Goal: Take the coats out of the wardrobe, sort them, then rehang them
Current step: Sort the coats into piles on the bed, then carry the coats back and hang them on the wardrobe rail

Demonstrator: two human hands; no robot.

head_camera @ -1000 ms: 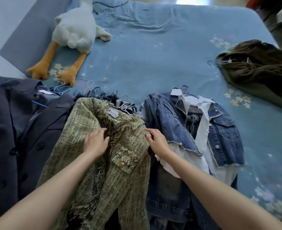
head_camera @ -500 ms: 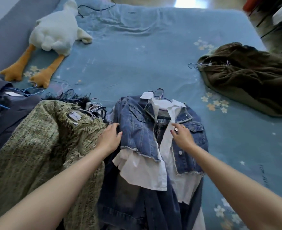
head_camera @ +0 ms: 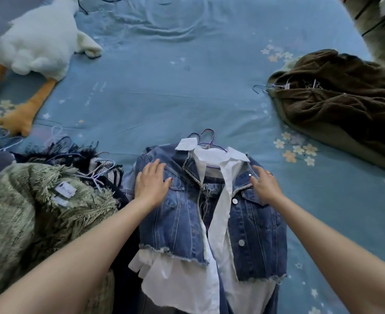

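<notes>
Denim jacket (head_camera: 212, 214) over white shirt (head_camera: 187, 284), flat on bed (head_camera: 187, 87); left hand (head_camera: 152, 183) and right hand (head_camera: 265, 184) lay open-palmed on it, nothing gripped.

We see a bed (head_camera: 187, 87) covered with a wrinkled blue floral sheet (head_camera: 209, 53); a white plush goose (head_camera: 37, 46) lies at its far-left edge.

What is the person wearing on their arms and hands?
No sleeves show: both forearms are bare right to the bottom edge of the picture. The left hand has red polish on its thumbnail. The right hand wears a thin gold-coloured ring on one finger. No gloves, watch or bracelets are in view.
</notes>
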